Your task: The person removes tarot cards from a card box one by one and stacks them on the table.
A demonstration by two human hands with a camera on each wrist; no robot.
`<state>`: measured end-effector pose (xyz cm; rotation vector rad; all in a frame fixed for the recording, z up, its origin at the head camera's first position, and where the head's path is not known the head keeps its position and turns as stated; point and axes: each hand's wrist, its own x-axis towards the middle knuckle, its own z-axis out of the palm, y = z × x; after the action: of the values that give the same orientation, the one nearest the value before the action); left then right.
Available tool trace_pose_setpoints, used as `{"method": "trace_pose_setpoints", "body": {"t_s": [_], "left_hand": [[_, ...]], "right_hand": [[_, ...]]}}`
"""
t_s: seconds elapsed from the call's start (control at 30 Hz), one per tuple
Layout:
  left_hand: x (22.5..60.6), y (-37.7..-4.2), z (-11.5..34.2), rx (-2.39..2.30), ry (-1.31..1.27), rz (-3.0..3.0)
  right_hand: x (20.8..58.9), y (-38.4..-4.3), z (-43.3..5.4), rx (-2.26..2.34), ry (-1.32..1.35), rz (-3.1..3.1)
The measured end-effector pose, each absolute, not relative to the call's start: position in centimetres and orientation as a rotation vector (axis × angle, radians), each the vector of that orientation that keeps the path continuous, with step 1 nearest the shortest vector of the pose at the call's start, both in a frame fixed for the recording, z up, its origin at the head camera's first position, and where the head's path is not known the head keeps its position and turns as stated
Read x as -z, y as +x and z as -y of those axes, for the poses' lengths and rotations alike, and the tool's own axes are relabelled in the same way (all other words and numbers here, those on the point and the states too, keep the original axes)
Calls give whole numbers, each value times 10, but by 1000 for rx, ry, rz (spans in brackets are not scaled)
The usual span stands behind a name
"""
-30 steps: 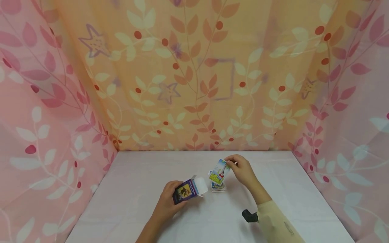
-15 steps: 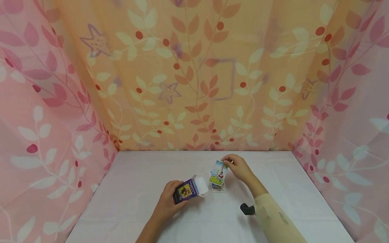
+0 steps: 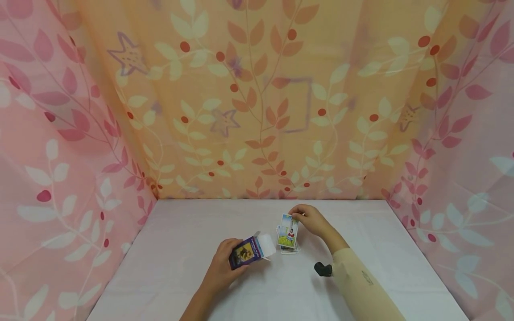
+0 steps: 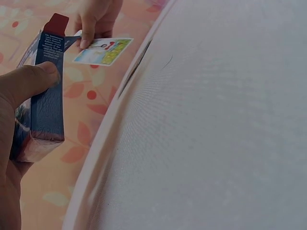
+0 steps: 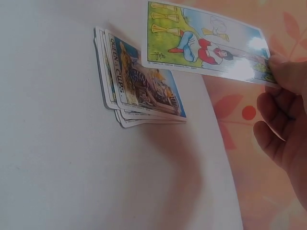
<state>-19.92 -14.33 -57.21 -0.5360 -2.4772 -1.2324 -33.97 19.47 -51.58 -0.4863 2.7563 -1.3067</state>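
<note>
My left hand (image 3: 225,263) grips a dark blue tarot card box (image 3: 245,254), its white flap (image 3: 268,244) lifted toward the right. In the left wrist view the thumb presses along the narrow side of the box (image 4: 48,100). My right hand (image 3: 312,219) pinches a tarot card (image 3: 288,231) by its far corner, thumb on top. That card shows a seated figure and yellow cups. Under it, on the table, lies a loosely squared pile of tarot cards (image 5: 144,81), topped by a "Queen of Cups". The held card hovers over the pile in the right wrist view.
A white cloth covers the table (image 3: 168,285). Patterned curtains (image 3: 257,111) stand at the back and on both sides. A small black piece (image 3: 323,269) sticks out from the right sleeve (image 3: 357,276).
My right hand has moved left and slightly down, turning the card more upright and bringing it over the pile. My left hand and the box have stayed nearly still.
</note>
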Motion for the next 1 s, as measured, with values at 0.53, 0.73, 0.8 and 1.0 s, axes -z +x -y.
{"method": "trace_pose_setpoints", "body": {"t_s": [0.53,0.73,0.8,1.0], "left_hand": [[572,-199,143,1226,-533,2489],[573,-199,143,1250,-525,2478],[573,-199,144,1256,-522,2479],[572,-200,144,1264,-524,2479]], "right_hand": [[539,-354,-194,1242,-494,-2697],[550,-356,-192,1240,-446,-2695],[552,-356,-191,1257,-428,-2694],[556,-358,-187,1316,-425,-2676]]}}
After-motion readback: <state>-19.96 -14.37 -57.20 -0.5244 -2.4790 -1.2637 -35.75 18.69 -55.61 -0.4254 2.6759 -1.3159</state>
